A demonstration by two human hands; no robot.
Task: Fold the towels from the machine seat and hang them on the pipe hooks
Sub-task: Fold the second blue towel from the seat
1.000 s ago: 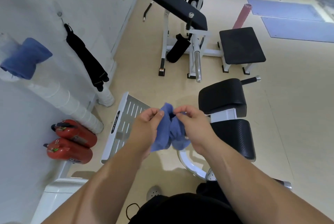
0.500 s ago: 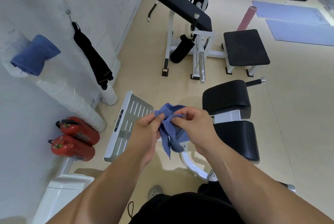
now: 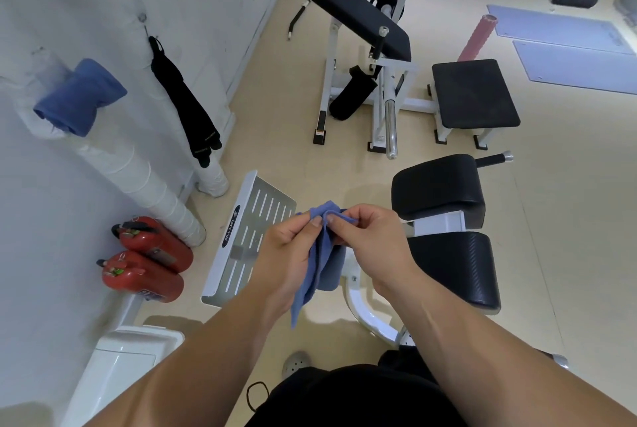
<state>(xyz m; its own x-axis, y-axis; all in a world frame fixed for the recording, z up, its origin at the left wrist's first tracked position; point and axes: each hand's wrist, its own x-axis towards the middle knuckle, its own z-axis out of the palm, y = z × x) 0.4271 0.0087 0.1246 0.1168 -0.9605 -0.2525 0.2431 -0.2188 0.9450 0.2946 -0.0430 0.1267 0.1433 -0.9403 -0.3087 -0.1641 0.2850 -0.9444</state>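
Note:
A small blue towel (image 3: 319, 254) hangs bunched between my two hands in front of me. My left hand (image 3: 286, 254) pinches its top edge with thumb and fingers, and my right hand (image 3: 368, 240) pinches the same top edge beside it. The towel's lower end droops toward the floor. A second blue towel (image 3: 81, 97), folded, hangs on the white wrapped pipe (image 3: 144, 182) at the left wall. A black cloth (image 3: 184, 102) hangs from a wall hook (image 3: 142, 18) further along. The black machine seat (image 3: 455, 268) lies just right of my hands with nothing on it.
Two red fire extinguishers (image 3: 148, 257) lie by the pipe's foot. A slotted white footplate (image 3: 248, 237) stands under my hands. A preacher-curl bench (image 3: 355, 9), a black stool (image 3: 474, 94), a pink roller (image 3: 477, 37) and mats (image 3: 565, 47) sit further off. A white box (image 3: 117, 368) is at lower left.
My hands have drawn the towel's top edge together and shifted slightly; the towel now hangs longer and narrower below my left hand. The view has tilted a little toward the wall.

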